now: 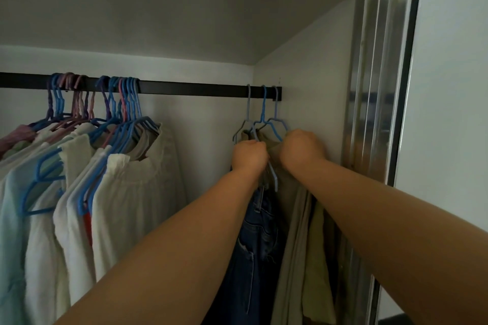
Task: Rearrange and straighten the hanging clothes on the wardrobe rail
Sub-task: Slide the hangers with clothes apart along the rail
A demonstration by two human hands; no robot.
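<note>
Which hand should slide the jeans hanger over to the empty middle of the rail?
Probably the left hand. It already grips at the jeans hanger, nearest the bare rail. The right hand is busy with the beige clothes by the wall.

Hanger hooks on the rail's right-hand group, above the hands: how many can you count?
3: left hook, middle hook, right hook nearest the wardrobe wall. None looks hidden.

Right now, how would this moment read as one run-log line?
left hand shut on khaki garment | right hand shut on khaki garment | three hangers at right end of rail | jeans beside
</note>
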